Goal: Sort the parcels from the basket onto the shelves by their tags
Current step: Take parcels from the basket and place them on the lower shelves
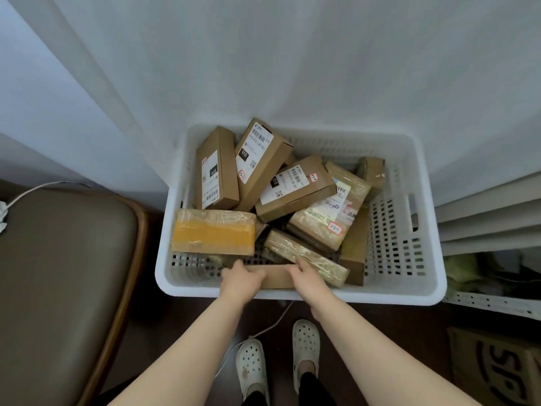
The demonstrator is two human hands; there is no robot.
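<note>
A white slotted basket [404, 230] on the floor holds several brown cardboard parcels with white labels and small red-edged tags. A plain flat brown parcel [277, 276] lies against the basket's near wall. My left hand [241, 278] grips its left end and my right hand [307, 273] grips its right end. Behind it lie a yellow-taped parcel [213, 235], a slim tape-wrapped parcel [304, 254], a tape-wrapped parcel tagged 3-2-2 [328, 212] and three labelled long boxes [218, 168] leaning at the back.
A brown padded seat [64, 265] stands left of the basket. White curtains [263, 68] hang behind it. A white shelf edge [491, 303] and a printed cardboard box [497, 367] are at the right. My feet in white clogs [278, 358] stand on dark floor with a white cable.
</note>
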